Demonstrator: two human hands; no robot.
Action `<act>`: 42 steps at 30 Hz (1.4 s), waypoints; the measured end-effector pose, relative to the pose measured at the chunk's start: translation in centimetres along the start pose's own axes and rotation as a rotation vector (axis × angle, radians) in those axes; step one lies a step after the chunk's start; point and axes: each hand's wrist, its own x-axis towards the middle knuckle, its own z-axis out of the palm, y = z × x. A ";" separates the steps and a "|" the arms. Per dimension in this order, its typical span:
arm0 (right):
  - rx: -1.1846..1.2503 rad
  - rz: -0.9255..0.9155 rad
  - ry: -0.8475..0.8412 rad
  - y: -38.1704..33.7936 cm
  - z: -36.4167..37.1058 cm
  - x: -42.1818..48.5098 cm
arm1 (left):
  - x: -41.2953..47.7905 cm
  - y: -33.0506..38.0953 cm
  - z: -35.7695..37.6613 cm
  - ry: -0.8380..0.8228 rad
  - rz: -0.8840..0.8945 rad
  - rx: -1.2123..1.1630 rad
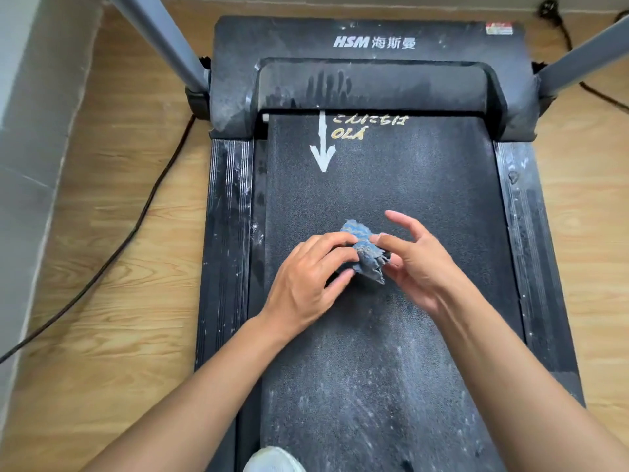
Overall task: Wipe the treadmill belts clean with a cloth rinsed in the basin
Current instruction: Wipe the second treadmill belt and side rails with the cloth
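A: While left hand (306, 274) and right hand (420, 267) pinch the cloth (367, 255), which step?
B: Refolding over the middle of the belt (391, 185), I think; next it needs flat pressing on the dusty near part.

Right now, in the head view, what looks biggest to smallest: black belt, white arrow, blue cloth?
1. black belt
2. blue cloth, bunched up and partly hidden by the left hand and right hand
3. white arrow: thinner, though about as long as the cloth; it lies farther from the camera, so this is unsure.
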 end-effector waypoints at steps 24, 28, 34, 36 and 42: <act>-0.246 -0.023 -0.238 2.1 1.9 -1.4 | 2.7 0.8 -3.1 0.282 -0.597 -0.614; -0.165 -0.010 -0.232 2.2 2.6 -1.4 | 2.3 0.2 -3.0 0.239 -0.639 -0.614; -0.082 -0.039 -0.230 1.9 3.4 -1.1 | 2.3 0.6 -2.9 0.225 -0.615 -0.509; -0.111 -0.050 -0.234 1.6 3.8 -1.1 | 2.5 0.3 -2.8 0.242 -0.629 -0.518; -0.213 -0.165 -0.218 0.9 5.3 -0.8 | 3.5 0.6 -3.0 0.249 -0.649 -0.511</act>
